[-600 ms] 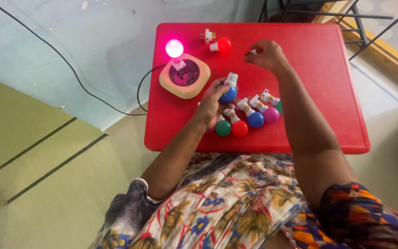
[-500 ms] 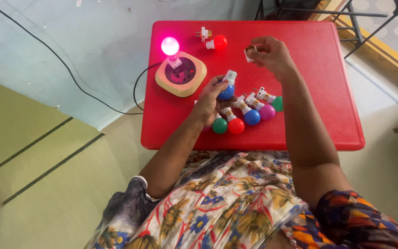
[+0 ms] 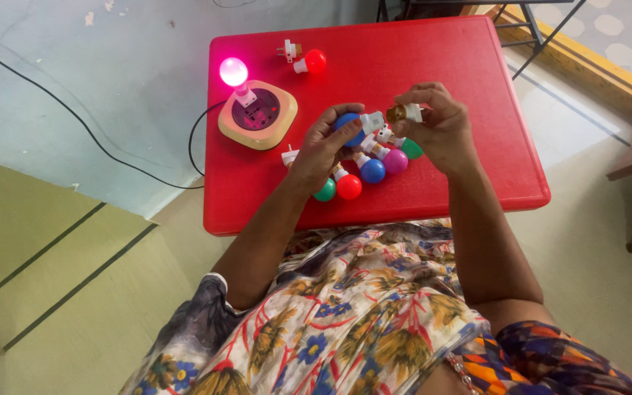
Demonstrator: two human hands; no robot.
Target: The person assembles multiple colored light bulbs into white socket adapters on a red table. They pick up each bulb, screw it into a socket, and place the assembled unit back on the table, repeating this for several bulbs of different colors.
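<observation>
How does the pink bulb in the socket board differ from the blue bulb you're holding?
The pink bulb is lit and glowing; the blue bulb is dark. The pink one stands upright, plugged into the round socket board on the red table; the blue one lies sideways in the left hand, off the table. Both are small round bulbs with white bases.

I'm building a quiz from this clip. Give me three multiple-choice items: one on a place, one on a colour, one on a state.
1. Where does the lit bulb stand?
A. in the round socket board
B. on the floor
C. in a hand

2. What colour is the bulb in the left hand?
A. yellow
B. blue
C. white

3. How is the right hand?
A. flat on the red table
B. empty, open
C. pinching a small adapter

Answers: 1 A, it glows pink atop the board. 2 B, blue shows between the fingers. 3 C, the fingertips close on it above the table.
</observation>
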